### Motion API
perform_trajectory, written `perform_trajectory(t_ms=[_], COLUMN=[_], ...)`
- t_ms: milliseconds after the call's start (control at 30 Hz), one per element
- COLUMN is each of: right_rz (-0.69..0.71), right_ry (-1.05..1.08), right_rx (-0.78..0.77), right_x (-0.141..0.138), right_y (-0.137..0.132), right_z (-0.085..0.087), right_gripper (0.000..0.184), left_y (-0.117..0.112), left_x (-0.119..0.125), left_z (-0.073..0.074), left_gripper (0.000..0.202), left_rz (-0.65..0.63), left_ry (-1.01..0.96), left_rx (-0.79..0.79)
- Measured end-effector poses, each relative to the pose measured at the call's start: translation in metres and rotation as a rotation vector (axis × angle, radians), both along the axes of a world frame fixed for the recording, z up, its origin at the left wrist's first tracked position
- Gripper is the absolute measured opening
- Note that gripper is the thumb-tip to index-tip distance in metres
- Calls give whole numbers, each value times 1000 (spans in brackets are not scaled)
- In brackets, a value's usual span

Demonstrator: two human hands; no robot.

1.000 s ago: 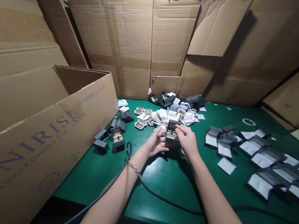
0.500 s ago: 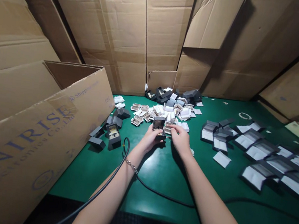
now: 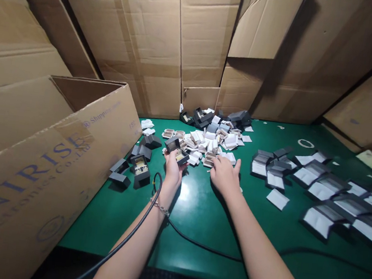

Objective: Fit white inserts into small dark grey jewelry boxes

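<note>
- Left hand (image 3: 174, 171): fingers closed around a small dark grey hinged box (image 3: 182, 157), lid up, pale lining showing; I see it held above the green tabletop (image 3: 201, 233), tilted.
- Right hand (image 3: 225, 176): palm down, fingertips at a small whitish tray-shaped insert (image 3: 208, 160) at the near edge of the heap. From where I stand I cannot tell if the fingers are pinched on it or only resting there.
- Behind both hands: a loose heap of white and cream inserts (image 3: 197, 137), with more dark grey boxes at its back.
- Left of the held box: an open dark grey box with a cream interior and black marks (image 3: 141, 169), near others of its kind.
- Right side: open dark grey boxes with white linings (image 3: 318, 221), clustered; a flat white rectangular piece (image 3: 277, 199) lies just beside them.
- Black cable (image 3: 206, 246): crosses the left forearm and runs over the tabletop.
</note>
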State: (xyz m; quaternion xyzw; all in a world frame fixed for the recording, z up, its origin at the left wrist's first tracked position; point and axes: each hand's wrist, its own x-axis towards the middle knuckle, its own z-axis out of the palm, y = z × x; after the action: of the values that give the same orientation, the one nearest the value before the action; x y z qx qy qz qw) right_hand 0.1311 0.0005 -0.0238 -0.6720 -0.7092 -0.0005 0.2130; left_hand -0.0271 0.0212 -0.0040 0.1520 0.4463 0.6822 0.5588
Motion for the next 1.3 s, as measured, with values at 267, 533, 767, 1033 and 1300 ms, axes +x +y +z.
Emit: perform_trajectory(t_ms=[267, 533, 767, 1033, 1300], right_rz=[96, 199, 210, 193, 106], right_ry=[-15, 134, -58, 27, 96], right_rx=[-142, -177, -227, -273, -65], right_x=[-8, -20, -28, -46, -31], right_y=[-4, 3, 31, 44, 13], right_z=[0, 8, 8, 11, 32], right_gripper=[42, 34, 51, 43, 46], left_y=[1, 6, 5, 3, 2], left_x=[-7, -10, -10, -8, -6], left_z=[1, -4, 1, 2, 4], left_gripper=[29, 28, 29, 20, 27], left_rz=[88, 102, 82, 15, -66], left_ry=[34, -7, -49, -41, -72], left_rx=[-23, -5, 6, 5, -16])
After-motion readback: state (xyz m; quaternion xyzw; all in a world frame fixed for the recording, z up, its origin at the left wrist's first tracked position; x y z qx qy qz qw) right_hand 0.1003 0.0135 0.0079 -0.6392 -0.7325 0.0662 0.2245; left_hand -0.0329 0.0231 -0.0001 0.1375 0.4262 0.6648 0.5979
